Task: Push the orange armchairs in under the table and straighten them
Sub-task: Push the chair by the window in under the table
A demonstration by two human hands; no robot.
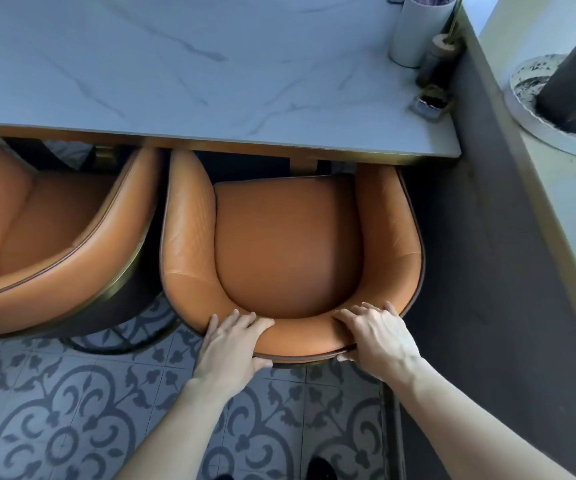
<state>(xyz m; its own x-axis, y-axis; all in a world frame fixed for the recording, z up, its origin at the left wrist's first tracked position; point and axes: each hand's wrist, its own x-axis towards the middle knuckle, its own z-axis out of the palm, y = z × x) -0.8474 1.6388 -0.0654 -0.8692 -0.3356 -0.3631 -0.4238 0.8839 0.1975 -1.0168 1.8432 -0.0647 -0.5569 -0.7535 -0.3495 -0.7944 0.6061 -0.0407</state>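
Note:
An orange leather armchair [286,244] stands in front of me, its front tucked under the edge of the white marble table [175,71]. My left hand [233,344] grips the top of its curved backrest on the left, fingers over the padding and thumb behind. My right hand [378,332] grips the same backrest rim on the right. A second orange armchair [47,230] stands to the left, turned at an angle, its arm close beside the first chair.
A white cylinder holder [418,29], a small dark bottle [435,60] and a small tray [430,103] sit at the table's right end. A dark low wall [480,237] runs close along the chair's right side. Patterned floor tiles [72,410] lie below.

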